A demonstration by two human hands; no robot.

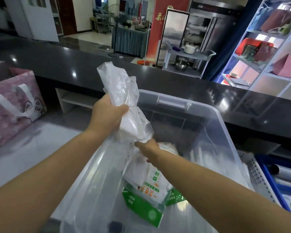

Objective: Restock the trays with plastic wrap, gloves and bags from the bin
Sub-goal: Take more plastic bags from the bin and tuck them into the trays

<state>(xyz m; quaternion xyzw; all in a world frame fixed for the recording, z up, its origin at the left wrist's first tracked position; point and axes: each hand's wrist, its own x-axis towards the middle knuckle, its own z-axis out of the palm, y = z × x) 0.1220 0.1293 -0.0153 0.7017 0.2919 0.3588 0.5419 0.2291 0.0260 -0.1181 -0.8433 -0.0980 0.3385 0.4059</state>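
Pale table (15, 158), clear plastic bin (225, 130) on it, pink gift bag (12, 105) at its left

A glossy dark counter (74, 64) fronts white shelving (262, 47) and a tiled floor (84, 35).

Clear bag bundle (124, 105), crumpled, held upright above the transparent bin (217, 118). Green-and-white packets (146, 195) lie on the bin floor.
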